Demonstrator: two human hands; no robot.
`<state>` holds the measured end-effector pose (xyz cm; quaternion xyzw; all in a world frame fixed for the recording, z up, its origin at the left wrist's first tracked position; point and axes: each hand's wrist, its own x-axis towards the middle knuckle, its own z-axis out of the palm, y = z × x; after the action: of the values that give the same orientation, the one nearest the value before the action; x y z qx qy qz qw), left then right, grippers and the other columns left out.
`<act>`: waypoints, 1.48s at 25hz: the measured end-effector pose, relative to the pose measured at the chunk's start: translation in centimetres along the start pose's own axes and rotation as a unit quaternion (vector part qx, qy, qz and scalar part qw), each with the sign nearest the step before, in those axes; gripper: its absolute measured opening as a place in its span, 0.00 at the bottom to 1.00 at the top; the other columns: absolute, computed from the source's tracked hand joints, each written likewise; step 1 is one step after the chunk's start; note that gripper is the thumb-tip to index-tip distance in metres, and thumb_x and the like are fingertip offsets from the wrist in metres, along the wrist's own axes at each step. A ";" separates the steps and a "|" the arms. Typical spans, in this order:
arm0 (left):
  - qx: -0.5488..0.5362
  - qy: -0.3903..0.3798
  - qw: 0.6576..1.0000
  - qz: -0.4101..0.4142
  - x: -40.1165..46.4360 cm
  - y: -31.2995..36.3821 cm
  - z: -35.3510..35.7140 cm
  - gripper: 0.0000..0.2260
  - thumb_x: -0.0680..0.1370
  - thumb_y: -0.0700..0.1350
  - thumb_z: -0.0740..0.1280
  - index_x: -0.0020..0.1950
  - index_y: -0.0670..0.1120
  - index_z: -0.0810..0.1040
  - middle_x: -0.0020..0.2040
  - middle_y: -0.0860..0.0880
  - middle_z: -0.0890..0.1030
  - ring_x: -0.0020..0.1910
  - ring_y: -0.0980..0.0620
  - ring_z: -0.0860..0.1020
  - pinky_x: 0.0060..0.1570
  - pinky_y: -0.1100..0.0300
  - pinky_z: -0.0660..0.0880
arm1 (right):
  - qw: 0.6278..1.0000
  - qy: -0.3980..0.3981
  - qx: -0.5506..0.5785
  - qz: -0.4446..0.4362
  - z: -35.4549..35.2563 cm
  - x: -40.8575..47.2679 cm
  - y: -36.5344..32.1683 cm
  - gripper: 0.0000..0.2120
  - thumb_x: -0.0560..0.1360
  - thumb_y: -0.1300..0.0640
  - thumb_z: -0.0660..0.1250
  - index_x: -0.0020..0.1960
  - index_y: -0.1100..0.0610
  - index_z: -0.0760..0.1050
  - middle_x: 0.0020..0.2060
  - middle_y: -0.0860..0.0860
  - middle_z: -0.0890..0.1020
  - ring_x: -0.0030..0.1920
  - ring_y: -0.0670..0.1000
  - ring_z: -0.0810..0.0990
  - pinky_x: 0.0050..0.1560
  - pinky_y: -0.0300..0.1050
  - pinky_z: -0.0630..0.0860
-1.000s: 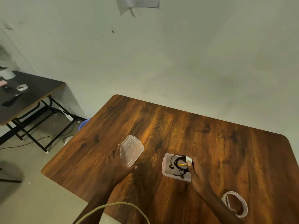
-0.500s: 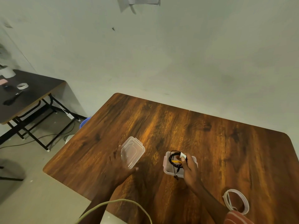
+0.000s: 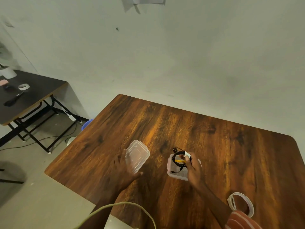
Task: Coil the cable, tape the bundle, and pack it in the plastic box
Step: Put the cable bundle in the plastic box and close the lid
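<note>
Fingers, right hand (image 3: 192,169): your fingers (image 3: 183,156) pinched the coiled black cable (image 3: 179,158) at its white tape wrap (image 3: 187,154).
Fingers, left hand (image 3: 123,169): your fingers lay spread and fairly straight against the near edge of the clear lid (image 3: 137,155), thumb along its near corner; no curl around it could be made out.
Cable: you held the bundle just over the far left part of the plastic box (image 3: 173,173); one plug end hung down inside it, and a yellow band showed among the loops.
Plastic box: it sat open on the counter (image 3: 222,146), partly hidden by your right hand.
Lid: it lay flat on the counter to the left of the box, apart from it.
Tape roll (image 3: 240,204): it lay at the near right of the counter, well apart from the box, beside your striped sleeve (image 3: 241,220).
Side table (image 3: 24,100): it stood far left, carrying small items too blurred to name.
</note>
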<state>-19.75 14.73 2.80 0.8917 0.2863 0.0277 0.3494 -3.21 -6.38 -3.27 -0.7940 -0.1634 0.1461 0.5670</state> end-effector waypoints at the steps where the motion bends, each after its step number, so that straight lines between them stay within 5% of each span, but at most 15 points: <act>1: -0.012 0.002 1.000 0.002 0.0 0.2 0.0 0.46 0.73 0.53 0.73 0.78 0.44 0.45 0.80 0.46 0.51 0.78 0.46 0.52 0.73 0.59 0.49 | 1.000 0.001 -0.001 -0.002 0.0 -0.4 0.1 0.10 0.83 0.59 0.55 0.57 0.60 0.73 0.46 0.48 0.80 0.45 0.39 0.79 0.41 0.27 0.74; 5: -0.034 -0.010 0.999 -0.003 -0.2 -0.4 0.0 0.46 0.73 0.53 0.74 0.78 0.45 0.46 0.80 0.48 0.50 0.78 0.48 0.51 0.70 0.65 0.47 | 1.000 0.007 -0.004 -0.023 0.2 -1.7 0.7 0.09 0.82 0.59 0.55 0.57 0.56 0.73 0.48 0.46 0.80 0.49 0.37 0.79 0.44 0.28 0.75; 9: 0.028 -0.003 0.999 -0.039 -0.4 -1.2 0.1 0.50 0.70 0.65 0.71 0.78 0.47 0.45 0.80 0.47 0.50 0.78 0.46 0.53 0.75 0.51 0.50 | 0.999 0.028 0.005 -0.039 0.2 -2.2 0.7 0.08 0.82 0.61 0.55 0.56 0.57 0.72 0.47 0.44 0.77 0.50 0.33 0.77 0.42 0.31 0.78; 13: -0.006 -0.009 1.000 -0.005 -0.8 -0.6 0.3 0.47 0.72 0.59 0.72 0.78 0.46 0.45 0.80 0.47 0.50 0.78 0.47 0.51 0.74 0.58 0.48 | 0.999 0.045 0.024 -0.017 0.7 -1.9 1.1 0.09 0.83 0.60 0.55 0.57 0.60 0.73 0.47 0.43 0.76 0.49 0.47 0.79 0.38 0.39 0.80; 18: 0.005 -0.003 1.000 -0.007 -0.7 -1.2 0.6 0.47 0.73 0.61 0.71 0.78 0.46 0.43 0.80 0.47 0.49 0.79 0.48 0.50 0.71 0.63 0.46 | 0.999 0.044 0.028 0.004 1.2 -1.2 1.6 0.09 0.83 0.60 0.55 0.56 0.60 0.73 0.47 0.48 0.79 0.48 0.49 0.79 0.38 0.32 0.77; 22: 0.019 -0.005 1.000 -0.018 -0.9 -1.2 0.8 0.49 0.72 0.60 0.72 0.78 0.45 0.42 0.80 0.46 0.48 0.79 0.46 0.50 0.75 0.55 0.48 | 0.999 0.029 0.030 0.011 1.4 -1.1 1.4 0.08 0.83 0.59 0.55 0.55 0.58 0.73 0.49 0.52 0.81 0.50 0.49 0.80 0.38 0.35 0.79; 30: 0.054 -0.025 0.997 -0.052 0.0 -2.9 2.8 0.55 0.65 0.74 0.67 0.79 0.50 0.43 0.81 0.48 0.49 0.78 0.45 0.52 0.76 0.44 0.52 | 0.999 0.038 0.031 0.004 1.1 -0.7 0.8 0.10 0.83 0.58 0.55 0.57 0.59 0.73 0.48 0.51 0.82 0.48 0.45 0.80 0.41 0.31 0.77; 37: 0.074 -0.030 0.996 -0.038 0.9 -2.5 3.7 0.54 0.64 0.74 0.67 0.79 0.50 0.46 0.80 0.47 0.51 0.77 0.44 0.53 0.76 0.43 0.52 | 0.988 0.058 -0.037 0.140 1.9 1.3 4.5 0.13 0.83 0.59 0.55 0.61 0.61 0.74 0.55 0.57 0.81 0.50 0.52 0.78 0.43 0.40 0.72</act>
<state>-19.24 14.42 -1.75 0.9040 0.3105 -0.0335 0.2919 -2.37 -5.54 -8.19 -0.8366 -0.0231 0.1717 0.5197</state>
